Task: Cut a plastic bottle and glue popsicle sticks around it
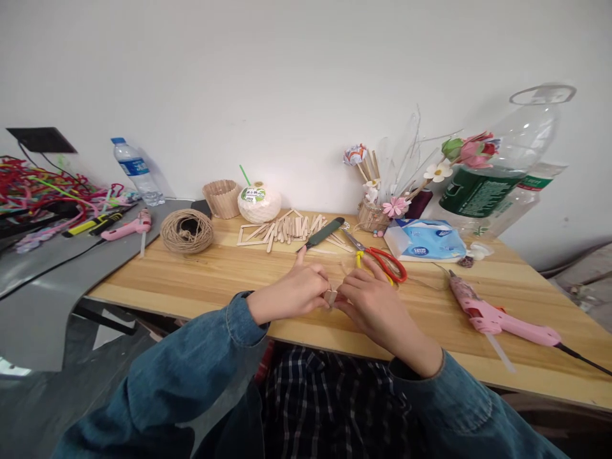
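Observation:
Near the table's front edge, my left hand and my right hand meet over a small wooden craft-stick piece. Both hands pinch it, one from each side; my fingers cover most of it. Just beyond my left hand lies a dark green utility knife. Scissors with red handles lie beyond my right hand, with something yellow beside them. Behind the knife is a loose pile of craft sticks.
A twine ball, a craft-stick cup and a white coconut stand at the back left. A tissue pack and a pink glue gun lie right, the gun's cord trailing off the edge. Large bottles stand behind.

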`<state>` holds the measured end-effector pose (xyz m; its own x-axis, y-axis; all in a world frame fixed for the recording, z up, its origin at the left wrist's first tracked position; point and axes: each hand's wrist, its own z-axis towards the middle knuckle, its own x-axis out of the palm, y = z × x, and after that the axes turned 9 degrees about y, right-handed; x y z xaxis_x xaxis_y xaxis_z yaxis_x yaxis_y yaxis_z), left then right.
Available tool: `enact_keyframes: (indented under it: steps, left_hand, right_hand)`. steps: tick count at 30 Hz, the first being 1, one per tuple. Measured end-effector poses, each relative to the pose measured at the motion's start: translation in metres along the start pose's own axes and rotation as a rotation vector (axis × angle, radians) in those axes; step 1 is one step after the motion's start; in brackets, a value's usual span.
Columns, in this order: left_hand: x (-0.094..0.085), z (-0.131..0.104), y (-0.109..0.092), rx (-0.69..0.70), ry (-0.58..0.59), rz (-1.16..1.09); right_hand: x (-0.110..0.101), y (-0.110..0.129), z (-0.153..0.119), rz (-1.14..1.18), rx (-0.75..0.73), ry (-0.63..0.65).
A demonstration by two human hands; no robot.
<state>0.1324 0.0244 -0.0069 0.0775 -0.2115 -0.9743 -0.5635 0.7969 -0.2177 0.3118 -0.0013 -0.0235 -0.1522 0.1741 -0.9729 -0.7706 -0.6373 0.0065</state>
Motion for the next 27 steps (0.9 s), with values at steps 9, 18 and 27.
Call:
enact_keyframes:
  steps: [9, 18, 27]
  left_hand:
    - [0.001, 0.006, 0.000, 0.052, -0.004, 0.087]
    - [-0.002, 0.012, 0.006, 0.090, 0.094, 0.218]
    - [0.003, 0.015, 0.009, 0.102, 0.062, 0.187]
  right_hand:
    - [0.001, 0.007, 0.007, -0.110, 0.033, 0.111]
    - [-0.004, 0.007, 0.013, -0.133, 0.055, 0.250]
    - [-0.001, 0.005, 0.013, -0.133, 0.039, 0.241]
